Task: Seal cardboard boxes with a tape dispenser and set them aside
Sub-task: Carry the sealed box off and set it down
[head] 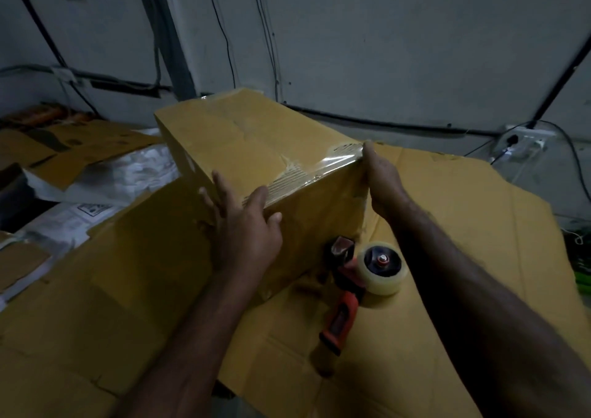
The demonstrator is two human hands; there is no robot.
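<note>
"In the middle of the frame, is that the cardboard box (243,136)?"

"Yes. It sits closed on a sheet of flattened cardboard (479,225), with clear tape (323,161) shining across its near top edge and wrinkled toward the left."

"And the hands?"

"The left hand (246,235) lies flat against the box's near left corner, fingers straight and spread, the forefinger reaching the taped edge. It grips nothing. The right hand (383,184) is at the near right corner, thumb laid up over the tape. Its other fingers go round the box's right side out of sight, so I cannot tell how they lie."

"Where is the tape dispenser (348,276)?"

"Lower right of centre, lying on the flattened cardboard just beside the box, under the right forearm. It has an orange handle and a roll of clear tape, and neither hand touches it."

"Any writing?"

"Printed papers (96,174) lie at the left, one with a dark square code, but the print is too blurred to read. The box's faces show no legible label."
</note>
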